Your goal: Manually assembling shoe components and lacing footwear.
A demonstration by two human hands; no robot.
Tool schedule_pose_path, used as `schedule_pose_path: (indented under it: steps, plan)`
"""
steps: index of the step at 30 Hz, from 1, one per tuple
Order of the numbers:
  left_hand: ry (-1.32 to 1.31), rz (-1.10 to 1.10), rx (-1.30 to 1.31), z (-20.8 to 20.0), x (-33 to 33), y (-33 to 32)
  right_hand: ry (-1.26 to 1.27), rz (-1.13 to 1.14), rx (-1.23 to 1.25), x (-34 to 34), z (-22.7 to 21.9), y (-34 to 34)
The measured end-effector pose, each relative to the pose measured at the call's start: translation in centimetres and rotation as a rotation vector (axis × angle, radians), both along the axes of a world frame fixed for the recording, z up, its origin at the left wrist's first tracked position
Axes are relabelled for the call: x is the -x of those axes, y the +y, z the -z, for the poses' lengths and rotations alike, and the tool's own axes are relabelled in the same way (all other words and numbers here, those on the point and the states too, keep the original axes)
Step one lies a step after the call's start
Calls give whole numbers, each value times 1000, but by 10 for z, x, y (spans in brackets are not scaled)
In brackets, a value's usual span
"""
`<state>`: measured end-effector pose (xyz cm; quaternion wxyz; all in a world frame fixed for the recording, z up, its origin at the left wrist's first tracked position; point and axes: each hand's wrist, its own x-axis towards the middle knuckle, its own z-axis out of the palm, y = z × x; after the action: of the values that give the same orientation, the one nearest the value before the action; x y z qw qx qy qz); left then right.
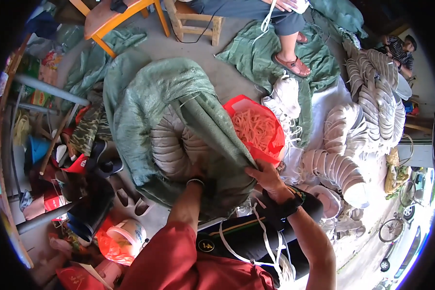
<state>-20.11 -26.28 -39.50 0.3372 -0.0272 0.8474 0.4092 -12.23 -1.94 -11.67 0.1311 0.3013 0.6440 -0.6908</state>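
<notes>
A large green woven sack point(179, 75) stands before me with its mouth open. Rows of nested pale grey, cup-like fabric pieces point(168, 145) lie inside it. My left hand point(199, 169) reaches into the sack beside these rows, its fingers lost in shadow. Pinched in my right hand point(269, 180) is the sack's rim, pulled out to the right. Just beyond that hand sits a red plastic bag point(281, 130) full of pale pinkish strips point(253, 126). White straps point(266, 237) hang over my dark-clad leg.
More stacks of nested pale cups point(336, 169) spread along the right. Another person's sandalled foot point(295, 65) rests on green sacking point(249, 53) ahead. A wooden stool point(195, 26) stands at the back. Shoes point(123, 193) and a white bucket point(130, 234) crowd the left.
</notes>
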Motion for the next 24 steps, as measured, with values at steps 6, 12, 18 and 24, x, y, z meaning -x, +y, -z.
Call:
schedule_pose_path:
  steps: [6,12,18,24]
  plan:
    - [-24,-270,-391,-62,12,-1,37,273,134,11,-40,6]
    - [-490,-771,-885,-237,38,-90,64,130,-174,14,-14,17]
    - [-361,-742,-1043,-373,52,-155,134,-219,-308,21,-50,-14]
    - [-369,-783,-1254,-481,42,-172,53,-570,-804,8,-66,-45]
